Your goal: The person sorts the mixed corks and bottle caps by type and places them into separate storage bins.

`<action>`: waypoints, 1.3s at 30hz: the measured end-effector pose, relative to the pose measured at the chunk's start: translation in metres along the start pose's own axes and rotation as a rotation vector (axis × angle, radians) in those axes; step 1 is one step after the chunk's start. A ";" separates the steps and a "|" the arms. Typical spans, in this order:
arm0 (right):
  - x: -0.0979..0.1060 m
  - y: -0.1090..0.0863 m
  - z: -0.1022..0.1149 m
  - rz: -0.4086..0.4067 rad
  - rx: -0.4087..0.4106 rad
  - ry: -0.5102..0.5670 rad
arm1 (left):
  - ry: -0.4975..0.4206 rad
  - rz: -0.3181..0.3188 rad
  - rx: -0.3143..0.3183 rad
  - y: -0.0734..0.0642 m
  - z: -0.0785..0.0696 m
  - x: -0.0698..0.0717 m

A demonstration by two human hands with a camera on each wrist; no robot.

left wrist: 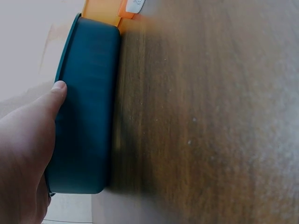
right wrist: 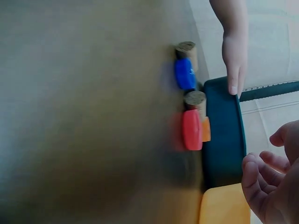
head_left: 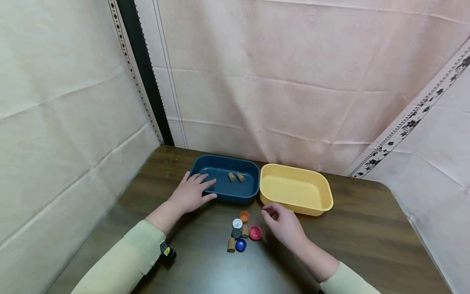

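My left hand (head_left: 191, 192) lies with spread fingers over the left end of a dark blue tub (head_left: 225, 157), thumb at the near rim. Two corks (head_left: 240, 177) lie inside that tub. Fingers loosely bent and holding nothing, my right hand (head_left: 284, 223) hovers near the front left corner of a yellow tub (head_left: 323, 211). Left of this hand, on the table, is a group of bottle caps: red (head_left: 255, 232), orange (head_left: 244, 216), white (head_left: 237, 223), black (head_left: 236, 233) and blue (head_left: 240, 245). Two more corks, an upper cork (head_left: 245, 231) and a lower cork (head_left: 231, 245), are among them.
Both tubs stand side by side at the back of the brown wooden table (head_left: 352, 245). Pale cloth (head_left: 293, 81) hangs behind and on both sides of the table. A small black device (head_left: 169, 252) is strapped at the left wrist.
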State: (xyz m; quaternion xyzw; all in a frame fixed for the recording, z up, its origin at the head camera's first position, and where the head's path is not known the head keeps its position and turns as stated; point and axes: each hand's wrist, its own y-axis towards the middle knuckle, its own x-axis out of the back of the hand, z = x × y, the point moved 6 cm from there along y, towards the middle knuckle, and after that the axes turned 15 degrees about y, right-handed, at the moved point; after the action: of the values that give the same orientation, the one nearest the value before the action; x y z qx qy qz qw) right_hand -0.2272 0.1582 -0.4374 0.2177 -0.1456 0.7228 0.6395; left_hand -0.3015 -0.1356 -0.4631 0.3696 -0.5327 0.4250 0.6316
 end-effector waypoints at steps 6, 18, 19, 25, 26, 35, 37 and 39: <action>0.003 -0.016 -0.009 0.022 -0.032 -0.038 | -0.001 -0.001 -0.004 0.000 0.001 0.001; -0.008 -0.026 -0.012 0.099 -0.014 -0.130 | -0.009 -0.014 -0.002 0.003 -0.003 0.000; -0.010 -0.026 -0.012 0.114 -0.012 -0.142 | -0.011 -0.015 -0.001 0.002 -0.003 0.000; -0.018 -0.028 -0.012 0.174 -0.015 -0.175 | -0.002 -0.026 0.007 0.002 -0.002 0.001; -0.019 -0.028 -0.012 0.181 -0.018 -0.180 | 0.000 -0.026 0.007 0.002 -0.002 0.001; -0.027 -0.026 -0.010 0.214 0.011 -0.322 | -0.013 -0.027 0.000 0.004 -0.005 0.001; -0.030 -0.024 -0.009 0.221 0.043 -0.388 | -0.011 -0.033 0.001 0.003 -0.004 0.001; -0.034 -0.024 -0.008 0.230 0.081 -0.455 | -0.014 -0.037 0.004 0.002 -0.003 0.001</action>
State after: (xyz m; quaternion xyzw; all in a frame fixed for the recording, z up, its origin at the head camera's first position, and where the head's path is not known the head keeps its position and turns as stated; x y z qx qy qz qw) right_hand -0.2019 0.1361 -0.4631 0.3822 -0.2802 0.7284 0.4948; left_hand -0.3022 -0.1324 -0.4622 0.3836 -0.5293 0.4119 0.6348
